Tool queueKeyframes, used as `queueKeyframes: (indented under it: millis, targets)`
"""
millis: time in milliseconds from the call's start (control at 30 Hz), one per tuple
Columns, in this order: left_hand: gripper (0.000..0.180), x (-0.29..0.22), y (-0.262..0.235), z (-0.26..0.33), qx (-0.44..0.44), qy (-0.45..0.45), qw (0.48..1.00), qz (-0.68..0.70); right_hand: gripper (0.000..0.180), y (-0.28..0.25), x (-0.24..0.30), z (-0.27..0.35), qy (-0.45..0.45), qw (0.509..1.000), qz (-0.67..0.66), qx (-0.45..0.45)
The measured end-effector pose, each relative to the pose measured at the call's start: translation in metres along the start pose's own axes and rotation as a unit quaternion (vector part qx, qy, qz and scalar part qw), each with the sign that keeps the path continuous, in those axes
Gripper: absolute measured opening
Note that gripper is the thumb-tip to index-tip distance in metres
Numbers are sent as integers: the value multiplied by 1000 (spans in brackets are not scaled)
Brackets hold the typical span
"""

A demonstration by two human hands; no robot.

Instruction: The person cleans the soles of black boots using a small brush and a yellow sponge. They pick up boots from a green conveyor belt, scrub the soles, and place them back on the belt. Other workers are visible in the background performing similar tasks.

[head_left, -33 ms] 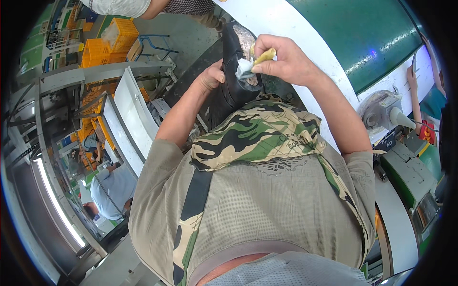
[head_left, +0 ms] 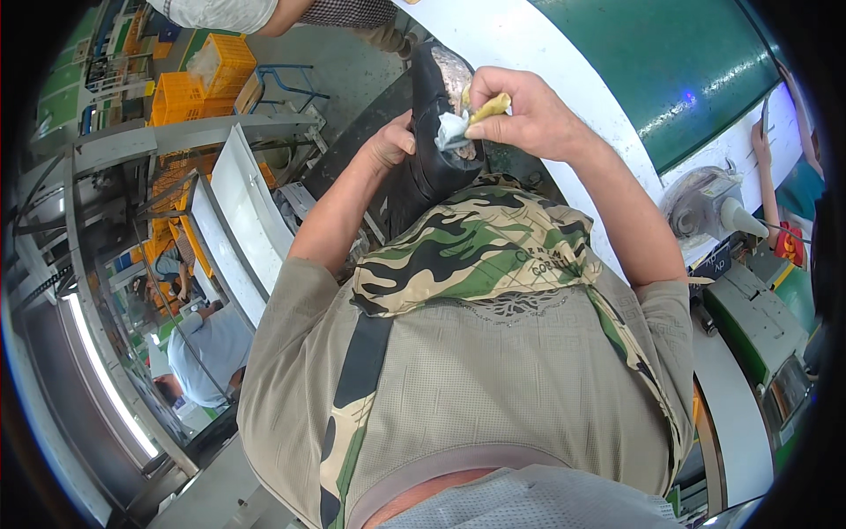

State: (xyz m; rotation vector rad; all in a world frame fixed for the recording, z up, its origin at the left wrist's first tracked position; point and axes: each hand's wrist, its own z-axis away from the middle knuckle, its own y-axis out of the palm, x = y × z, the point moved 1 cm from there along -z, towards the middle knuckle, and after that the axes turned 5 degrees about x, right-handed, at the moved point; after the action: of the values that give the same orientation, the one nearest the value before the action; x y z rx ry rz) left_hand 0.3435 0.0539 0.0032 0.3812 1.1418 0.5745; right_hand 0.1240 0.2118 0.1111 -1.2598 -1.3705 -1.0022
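Observation:
A black boot (head_left: 425, 176) lies across in front of me, its pale, rough-looking sole (head_left: 452, 70) turned partly to the right. My left hand (head_left: 393, 143) grips it from the left side; the thumb shows on the black upper and the other fingers are mostly hidden. Pinched in my right hand (head_left: 524, 110) is a crumpled cloth, with a yellow part (head_left: 492, 108) at the fingertips and a whitish-grey part (head_left: 452, 132) hanging against the sole. A camouflage apron (head_left: 476, 251) covers my front just below the boot.
A white-edged table (head_left: 564, 97) with a green surface (head_left: 656, 70) runs along the right. Beyond it stand a fan (head_left: 705, 201) and another person's arm (head_left: 763, 167). Yellow crates (head_left: 189, 97) and metal framing (head_left: 194, 132) are on the left. Another person's arm (head_left: 286, 13) reaches in at the top.
The whitish-grey part of the cloth has shifted and folded slightly against the sole, and my right hand has moved a little. My left hand and the boot look nearly unchanged.

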Motion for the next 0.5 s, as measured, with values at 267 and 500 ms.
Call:
queueKeyframes:
  millis: [267,500]
  targets:
    - [100,21,-1,-10,12,-2,1000,28,27,-17,-5,9,5,991,-17,132]
    - [87,45,-11,-18,-2,-3,995,98,29,-6,-23,-11,-30,993,-88,72]
